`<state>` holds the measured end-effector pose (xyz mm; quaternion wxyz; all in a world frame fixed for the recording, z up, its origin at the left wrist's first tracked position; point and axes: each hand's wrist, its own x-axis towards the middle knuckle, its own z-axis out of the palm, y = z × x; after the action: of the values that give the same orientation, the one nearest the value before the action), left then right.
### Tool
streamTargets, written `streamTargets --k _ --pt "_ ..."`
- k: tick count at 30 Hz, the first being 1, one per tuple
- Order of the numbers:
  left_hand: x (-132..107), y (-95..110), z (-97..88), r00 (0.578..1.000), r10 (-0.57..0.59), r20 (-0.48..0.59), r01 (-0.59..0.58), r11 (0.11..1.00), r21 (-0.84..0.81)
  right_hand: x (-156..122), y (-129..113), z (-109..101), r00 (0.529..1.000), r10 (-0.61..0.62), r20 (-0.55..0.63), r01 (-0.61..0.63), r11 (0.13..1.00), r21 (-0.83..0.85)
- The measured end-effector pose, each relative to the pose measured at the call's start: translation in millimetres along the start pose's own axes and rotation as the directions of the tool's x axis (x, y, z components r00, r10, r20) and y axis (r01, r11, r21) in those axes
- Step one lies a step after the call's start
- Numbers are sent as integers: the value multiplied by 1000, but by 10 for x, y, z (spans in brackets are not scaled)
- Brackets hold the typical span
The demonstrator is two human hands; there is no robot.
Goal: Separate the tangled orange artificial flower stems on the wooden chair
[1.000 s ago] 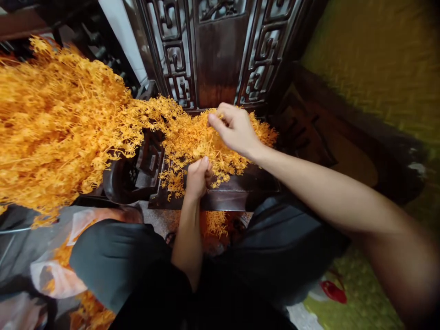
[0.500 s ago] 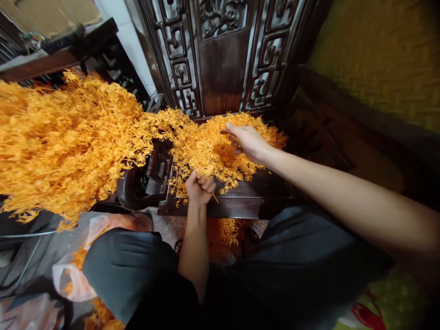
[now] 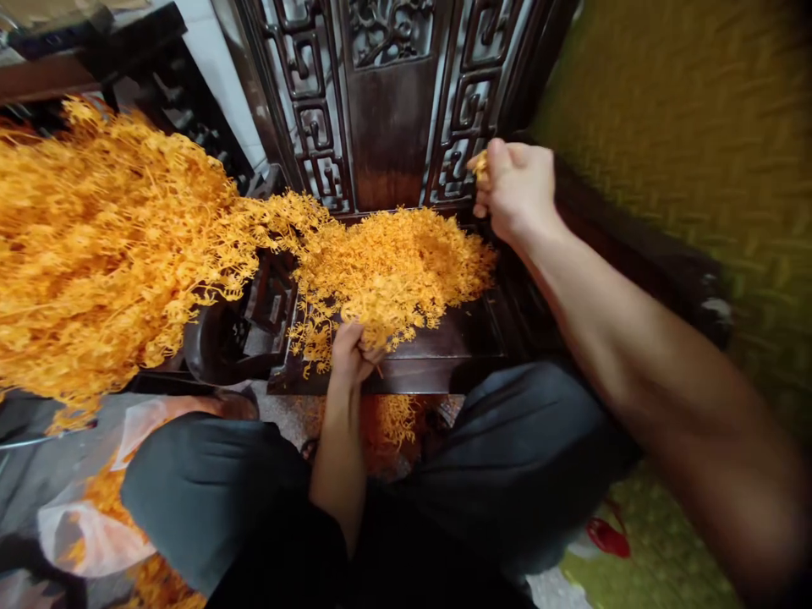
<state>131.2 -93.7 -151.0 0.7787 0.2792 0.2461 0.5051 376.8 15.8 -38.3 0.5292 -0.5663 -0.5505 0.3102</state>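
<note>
A bunch of orange dried-flower sprigs (image 3: 371, 315) rises from my left hand (image 3: 355, 353), whose fingers are closed round the stems at the front of a dark wooden seat (image 3: 437, 348). Behind it spreads a heap of the same orange sprigs (image 3: 412, 254), reaching to the carved backrest. Up and to the right, apart from the heap, my right hand (image 3: 517, 188) is closed, and a small orange tuft (image 3: 480, 167) shows at its fingers.
A far larger orange pile (image 3: 107, 254) lies at the left, beyond the curved armrest (image 3: 212, 351). The carved backrest (image 3: 390, 127) stands behind the seat. Plastic bags (image 3: 95, 537) with orange pieces lie on the floor. A woven yellowish surface (image 3: 672, 110) fills the right side.
My right hand has moved from over the heap up and to the right, and its fingers have closed on an orange tuft. My left hand still grips its bunch. The view has shifted slightly.
</note>
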Motion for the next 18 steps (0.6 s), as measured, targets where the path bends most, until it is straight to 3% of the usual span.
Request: streamTargets --k 1,3,5,7,11,18 --pt "-13 27 -34 1000 8 5 -8 1000 12 -14 19 -51 999 45 -2 -44 996 75" --pt "-33 70 -94 1000 15 22 -16 999 48 -135 42 -51 983 137 124 -157 974 161" --pt "-48 87 -140 1000 13 18 -15 996 93 -315 39 58 929 196 313 -263 946 188" --pt "-61 76 -182 1000 -5 1 4 992 126 -471 8 206 893 202 403 -304 930 206" --pt "-76 26 -248 1000 -19 -8 20 989 145 -620 -84 386 852 217 476 -328 930 163" --pt "-81 40 -162 999 16 34 -23 974 224 -738 -141 404 828 243 505 -213 970 -118"
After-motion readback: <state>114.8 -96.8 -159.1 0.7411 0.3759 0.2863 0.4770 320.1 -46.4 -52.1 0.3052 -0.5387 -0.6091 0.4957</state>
